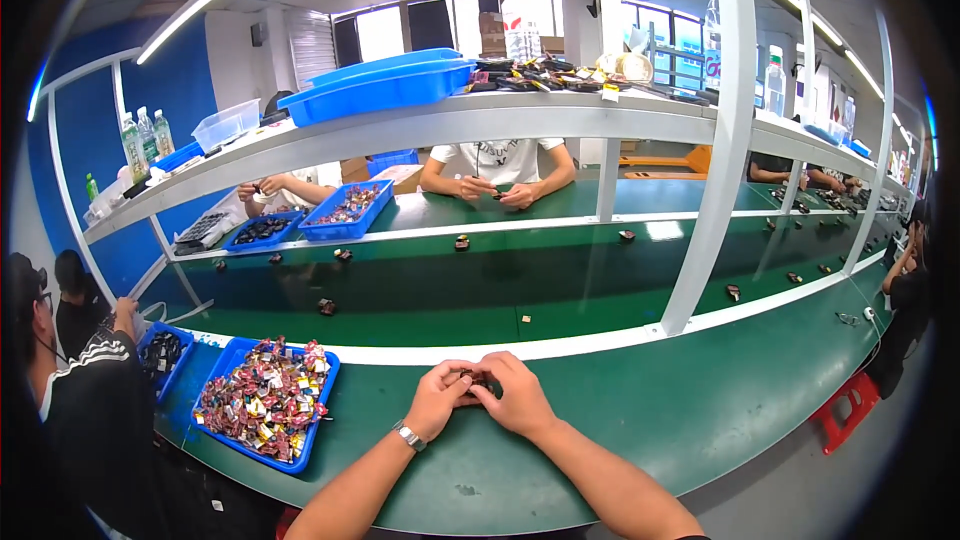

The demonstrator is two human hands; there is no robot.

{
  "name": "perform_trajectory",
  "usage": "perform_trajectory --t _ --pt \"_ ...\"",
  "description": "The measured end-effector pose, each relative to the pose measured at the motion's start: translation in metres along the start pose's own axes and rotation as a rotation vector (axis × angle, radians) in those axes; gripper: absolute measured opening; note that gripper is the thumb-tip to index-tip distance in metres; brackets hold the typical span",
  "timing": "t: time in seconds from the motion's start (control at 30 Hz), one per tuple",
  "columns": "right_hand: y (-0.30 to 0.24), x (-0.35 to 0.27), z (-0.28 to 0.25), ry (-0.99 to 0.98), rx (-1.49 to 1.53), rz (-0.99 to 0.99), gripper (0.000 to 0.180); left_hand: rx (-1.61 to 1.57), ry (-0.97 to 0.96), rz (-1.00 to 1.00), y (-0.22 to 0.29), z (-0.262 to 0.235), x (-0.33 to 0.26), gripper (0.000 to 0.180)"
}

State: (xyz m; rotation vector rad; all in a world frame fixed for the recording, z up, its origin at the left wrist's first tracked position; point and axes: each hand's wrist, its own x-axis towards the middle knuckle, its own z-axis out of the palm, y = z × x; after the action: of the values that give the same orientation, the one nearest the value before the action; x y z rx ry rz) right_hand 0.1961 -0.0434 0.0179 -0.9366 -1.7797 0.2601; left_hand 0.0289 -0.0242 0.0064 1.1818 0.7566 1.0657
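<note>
Over the green worktop (560, 480), my left hand (436, 402) and my right hand (519, 402) meet, fingers closed around one small dark piece (480, 381). Fingers and thumbs cover most of it, so its exact kind does not show. A watch with a metal band sits on my left wrist. To the left of my hands stands a blue tray (329, 380) heaped with small red, yellow and white parts (265, 400).
Beyond a white rail (560, 343), a dark green belt (420, 290) carries scattered small parts. A white post (705, 170) rises at right of centre, holding a shelf with blue trays (380, 85). Co-workers sit across and at both sides. A red stool (848, 410) stands right.
</note>
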Motion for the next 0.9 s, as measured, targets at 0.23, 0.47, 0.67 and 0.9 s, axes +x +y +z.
perform_trajectory --t 0.23,0.47,0.67,0.9 --pt "0.007 0.002 -0.001 -0.004 0.17 0.12 0.028 0.059 -0.042 -0.006 -0.005 -0.006 0.002 0.023" --pt "0.01 0.001 0.005 0.002 0.2 0.175 0.029 0.047 -0.097 0.048 -0.014 -0.011 0.004 0.023" --pt "0.01 0.0 0.002 -0.003 0.172 0.134 0.033 0.045 -0.113 0.024 -0.013 -0.011 0.005 0.024" --pt "0.024 0.004 -0.005 -0.12 0.284 0.403 0.039 0.086 0.003 0.048 -0.01 -0.003 0.005 0.026"
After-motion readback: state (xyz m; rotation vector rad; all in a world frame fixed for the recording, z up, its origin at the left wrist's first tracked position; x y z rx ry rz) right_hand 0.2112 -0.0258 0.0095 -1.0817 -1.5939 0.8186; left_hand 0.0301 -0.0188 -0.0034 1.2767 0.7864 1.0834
